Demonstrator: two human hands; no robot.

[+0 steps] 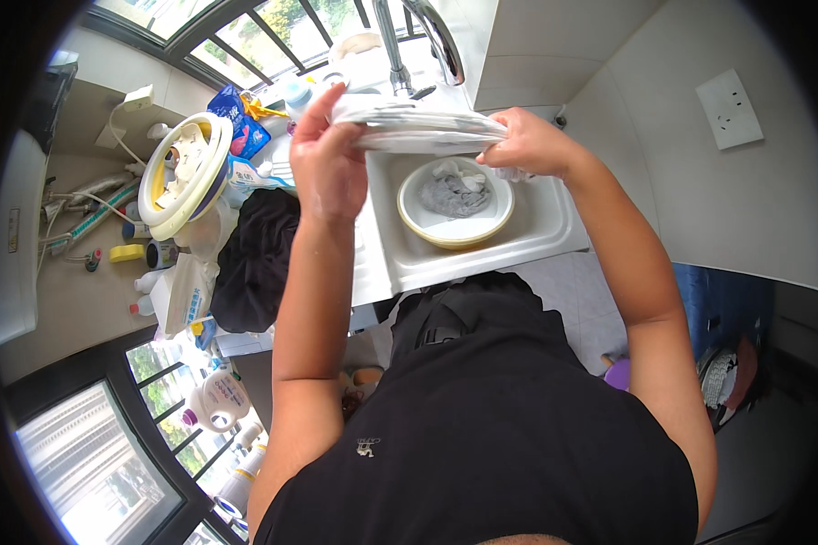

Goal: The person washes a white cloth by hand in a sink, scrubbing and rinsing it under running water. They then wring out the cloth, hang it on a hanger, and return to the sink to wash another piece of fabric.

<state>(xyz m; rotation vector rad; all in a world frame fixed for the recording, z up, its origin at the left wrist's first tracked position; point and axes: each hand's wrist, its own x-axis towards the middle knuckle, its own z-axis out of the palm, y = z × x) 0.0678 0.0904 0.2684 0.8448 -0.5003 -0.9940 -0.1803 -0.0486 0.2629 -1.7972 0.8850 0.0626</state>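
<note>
A wet-looking white cloth stretches in folds between my two hands, raised above the sink. My left hand holds its left end between thumb and fingers, the index finger pointing up. At the other end my right hand grips the bunched fabric, and a crumpled bit hangs below the fist. Beneath the cloth, a white basin with a yellowish outer side sits in the white sink. Grey fabric and a smaller white piece lie inside the basin.
A chrome faucet rises behind the cloth. Dark fabric lies left of my left forearm. Farther left are a tilted yellow-and-white basin, a blue pouch and a yellow sponge. A tiled wall with a socket stands right.
</note>
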